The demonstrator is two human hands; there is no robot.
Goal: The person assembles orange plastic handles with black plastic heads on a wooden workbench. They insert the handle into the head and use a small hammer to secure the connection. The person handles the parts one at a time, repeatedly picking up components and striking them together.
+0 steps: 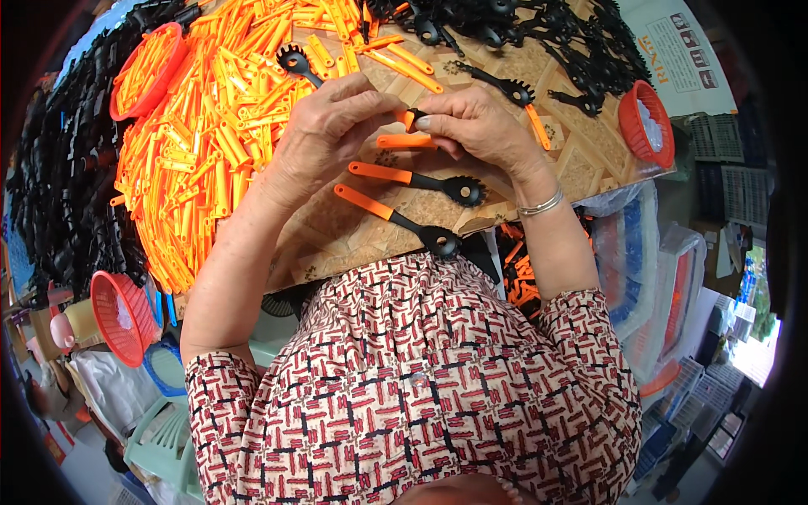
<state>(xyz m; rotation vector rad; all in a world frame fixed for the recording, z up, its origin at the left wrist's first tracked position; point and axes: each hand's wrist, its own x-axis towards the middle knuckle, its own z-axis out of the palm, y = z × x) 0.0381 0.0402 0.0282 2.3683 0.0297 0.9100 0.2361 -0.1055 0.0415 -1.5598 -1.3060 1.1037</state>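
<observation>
My left hand point(341, 118) and my right hand point(484, 126) meet fingertip to fingertip over the table, both pinching. Between them shows a short orange handle end point(410, 122) against a small black piece point(419, 113); the fingers hide the rest. Just below, another orange handle point(404, 141) runs under my right fingers. Nearer me lie two black spaghetti servers with orange handles, an upper one point(461, 190) and a lower one point(439, 241). A black toothed server head point(293, 59) pokes out beyond my left hand, its neck partly hidden. Beyond my right hand rests another server head point(517, 90), by an orange handle point(539, 128).
A large heap of orange handles point(202, 160) covers the table's left side. Black utensil parts point(59, 168) pile up further left and at the back right point(581, 50). Red baskets point(623, 126) stand at the edges. Below the table edge, orange-and-black pieces point(520, 273) fill a container.
</observation>
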